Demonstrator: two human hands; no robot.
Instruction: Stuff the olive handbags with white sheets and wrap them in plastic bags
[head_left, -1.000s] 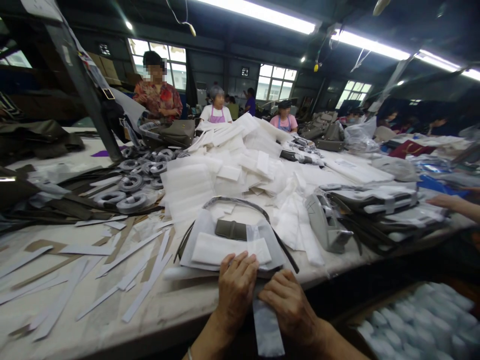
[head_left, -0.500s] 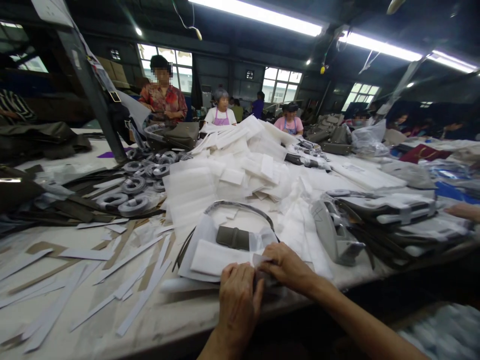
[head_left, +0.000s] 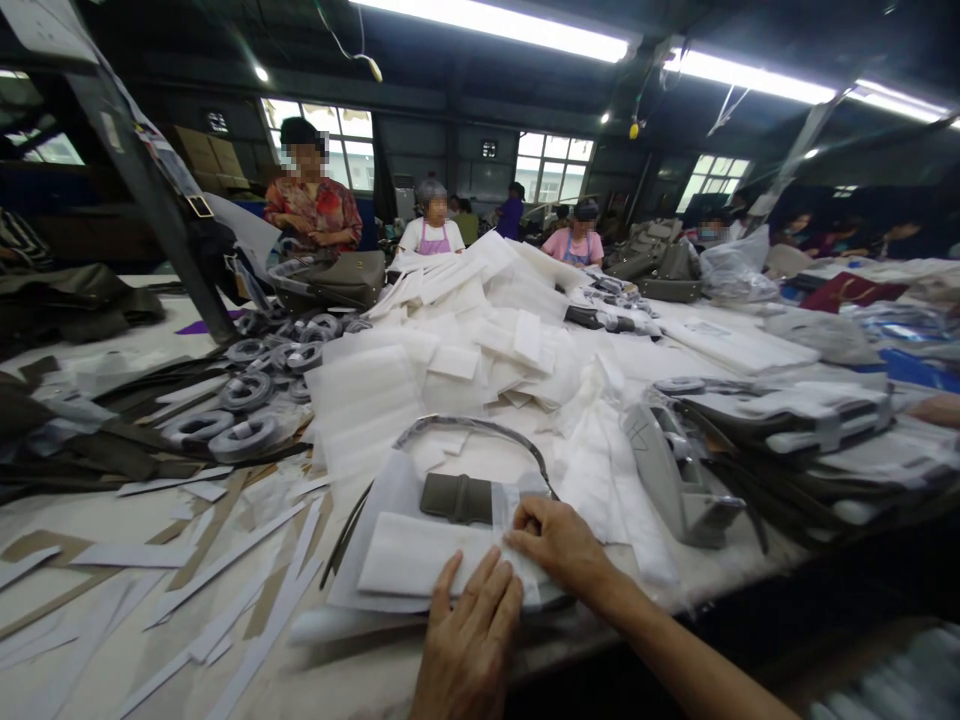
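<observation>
A dark olive handbag (head_left: 456, 498) lies at the table's front edge, partly wrapped in thin white sheeting, its handle (head_left: 480, 424) arched behind it. Across its front is a folded white foam sheet (head_left: 401, 555). My left hand (head_left: 476, 620) rests flat on this foam, fingers stretched and slightly apart. Just right of the olive flap, my right hand (head_left: 555, 545) has its fingers curled together and pressed down on the wrapping. Whatever its fingertips may hold is hidden. A grey tape dispenser (head_left: 667, 480) stands to the right of my right hand.
White sheets (head_left: 480, 310) are heaped behind the bag. Loose paper and card strips (head_left: 247, 580) cover the left side, with coiled wrapped straps (head_left: 247, 390) beyond. Wrapped bags (head_left: 795, 420) are stacked at right. A slanted post (head_left: 161, 190) rises at left. Several people work across the table.
My left hand has flattened and spread over the foam. My right hand has pressed down the small pale flap it was pinching. The view has shifted slightly.
</observation>
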